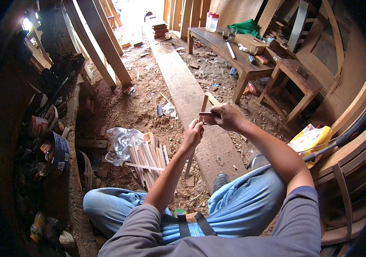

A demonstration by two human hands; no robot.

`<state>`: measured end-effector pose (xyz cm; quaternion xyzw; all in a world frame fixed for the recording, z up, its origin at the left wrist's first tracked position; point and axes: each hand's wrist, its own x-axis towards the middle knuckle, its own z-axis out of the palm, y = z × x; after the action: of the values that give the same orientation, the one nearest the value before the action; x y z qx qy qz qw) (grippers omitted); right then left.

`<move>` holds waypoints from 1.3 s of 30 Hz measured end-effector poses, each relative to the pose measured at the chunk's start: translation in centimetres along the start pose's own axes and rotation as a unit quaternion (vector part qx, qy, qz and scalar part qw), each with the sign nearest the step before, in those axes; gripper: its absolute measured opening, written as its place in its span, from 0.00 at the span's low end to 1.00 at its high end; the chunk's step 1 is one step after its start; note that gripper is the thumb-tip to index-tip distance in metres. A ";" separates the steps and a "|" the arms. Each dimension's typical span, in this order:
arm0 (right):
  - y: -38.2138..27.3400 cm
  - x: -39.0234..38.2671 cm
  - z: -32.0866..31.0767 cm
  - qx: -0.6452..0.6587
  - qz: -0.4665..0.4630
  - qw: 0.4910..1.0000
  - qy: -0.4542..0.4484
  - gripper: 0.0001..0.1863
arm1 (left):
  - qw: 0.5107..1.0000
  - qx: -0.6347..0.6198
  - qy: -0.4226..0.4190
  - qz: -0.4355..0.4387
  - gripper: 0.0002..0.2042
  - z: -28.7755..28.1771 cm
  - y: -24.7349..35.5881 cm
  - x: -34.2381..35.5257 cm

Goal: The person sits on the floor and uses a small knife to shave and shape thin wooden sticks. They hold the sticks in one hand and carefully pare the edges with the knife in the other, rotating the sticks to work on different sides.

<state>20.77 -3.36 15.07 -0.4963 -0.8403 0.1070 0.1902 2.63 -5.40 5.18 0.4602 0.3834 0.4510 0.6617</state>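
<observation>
A thin wooden strip [189, 165] stands at a slant in front of me, its upper end beyond my hands and its lower end beside my left forearm. My left hand [192, 133] is closed around its middle. In my right hand [229, 117] is a flat reddish-brown piece [207, 118], pressed against the strip just above my left fingers. Its look resembles folded sandpaper, but I cannot be sure. Below and left of my hands, a pile of similar wooden strips [146, 160] lies on the floor beside a crumpled clear plastic bag [123, 144].
A long plank [178, 73] runs away under my hands over shavings. On the right are a wooden table [208, 38] with jars and a green cloth, a stool [296, 77] and a yellow bag [316, 139]. A cluttered bench [73, 141] edges the left; boards [105, 38] lean beyond it.
</observation>
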 end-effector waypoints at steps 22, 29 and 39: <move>-0.8 0.4 -0.9 -0.033 -0.080 0.985 0.147 0.12 | 0.997 -0.024 -0.078 -0.007 0.11 2.1 0.8 -1.1; 0.0 0.7 -0.8 -0.069 -0.076 0.982 0.156 0.09 | 0.998 -0.014 -0.063 -0.017 0.10 2.2 0.9 -1.3; 0.0 0.5 -0.8 -0.091 -0.074 0.990 0.082 0.06 | 0.999 -0.002 -0.034 0.013 0.11 2.5 0.7 -1.1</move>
<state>20.91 -2.90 15.91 -0.4547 -0.8626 -0.0259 0.2202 4.42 -6.95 6.60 0.4792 0.3537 0.4446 0.6690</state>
